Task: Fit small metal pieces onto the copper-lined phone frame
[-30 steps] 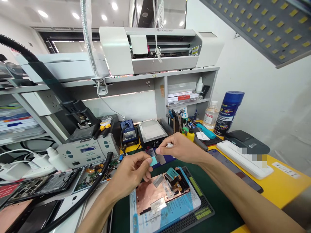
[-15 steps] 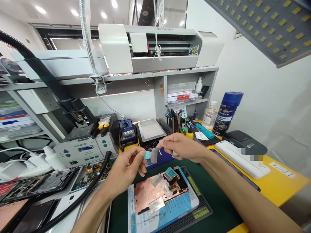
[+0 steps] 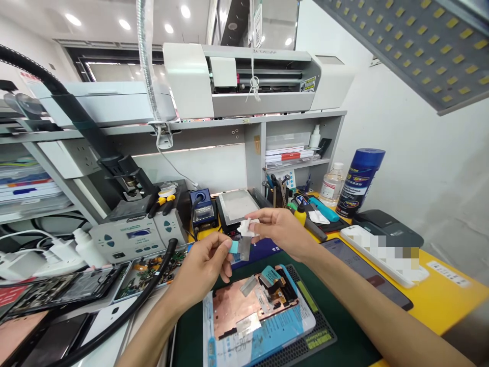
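My left hand [image 3: 208,262] pinches a small strip of clear and grey film [image 3: 245,248] by its light-blue tab [image 3: 233,247], held up above the work mat. Between the fingertips of my right hand [image 3: 280,230] is a crumpled white tissue [image 3: 247,227], just above the film's free end; whether the two touch I cannot tell. Below both hands lies a copper-coloured screen back panel [image 3: 233,306] with ribbon cables and loose foil flaps [image 3: 248,322]. It rests on a blue and white box [image 3: 282,323], over a dark perforated pad [image 3: 323,331].
A dark phone [image 3: 367,272] lies right of my forearm, beside a white device [image 3: 382,255]. A blue spray can [image 3: 359,183] and a clear bottle [image 3: 331,183] stand behind. A black hose [image 3: 153,285] crosses the left side, near a circuit board tray [image 3: 148,272].
My right hand has turned and moved slightly down; the white tissue now shows plainly in its fingers. Its fingertip has come off the film. The view has shifted a little.
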### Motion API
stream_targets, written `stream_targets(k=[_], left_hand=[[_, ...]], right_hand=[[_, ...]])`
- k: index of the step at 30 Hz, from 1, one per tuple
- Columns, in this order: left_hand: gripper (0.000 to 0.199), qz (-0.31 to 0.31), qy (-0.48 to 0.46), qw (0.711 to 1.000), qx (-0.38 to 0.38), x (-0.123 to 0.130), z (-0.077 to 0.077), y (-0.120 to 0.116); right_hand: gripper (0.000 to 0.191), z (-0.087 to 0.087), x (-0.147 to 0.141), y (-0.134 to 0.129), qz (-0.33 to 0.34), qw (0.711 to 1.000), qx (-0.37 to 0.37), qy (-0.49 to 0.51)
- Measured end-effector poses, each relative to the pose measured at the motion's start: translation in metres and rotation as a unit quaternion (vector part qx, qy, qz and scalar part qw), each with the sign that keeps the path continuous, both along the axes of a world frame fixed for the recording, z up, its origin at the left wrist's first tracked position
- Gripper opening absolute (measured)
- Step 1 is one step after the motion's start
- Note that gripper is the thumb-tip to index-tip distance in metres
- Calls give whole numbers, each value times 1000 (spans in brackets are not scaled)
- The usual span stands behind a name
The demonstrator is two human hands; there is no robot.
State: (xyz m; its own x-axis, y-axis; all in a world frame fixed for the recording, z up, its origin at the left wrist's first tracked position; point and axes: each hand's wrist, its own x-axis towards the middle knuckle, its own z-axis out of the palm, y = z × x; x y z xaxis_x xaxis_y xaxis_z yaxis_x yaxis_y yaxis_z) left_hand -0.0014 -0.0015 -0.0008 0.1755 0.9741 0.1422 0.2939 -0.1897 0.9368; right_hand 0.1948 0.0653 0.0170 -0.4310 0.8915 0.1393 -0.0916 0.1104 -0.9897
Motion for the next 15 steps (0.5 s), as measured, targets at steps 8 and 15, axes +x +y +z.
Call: stream_targets(k=[8,15], left_hand=[[32,9,-2,1000,14,0,-2,-1],[32,36,-27,999,16,6,-3,0]], right_hand=[[30,-4,2,-7,83,975,94,-183],[32,-10,-8,-12,-14,975,134,-175]])
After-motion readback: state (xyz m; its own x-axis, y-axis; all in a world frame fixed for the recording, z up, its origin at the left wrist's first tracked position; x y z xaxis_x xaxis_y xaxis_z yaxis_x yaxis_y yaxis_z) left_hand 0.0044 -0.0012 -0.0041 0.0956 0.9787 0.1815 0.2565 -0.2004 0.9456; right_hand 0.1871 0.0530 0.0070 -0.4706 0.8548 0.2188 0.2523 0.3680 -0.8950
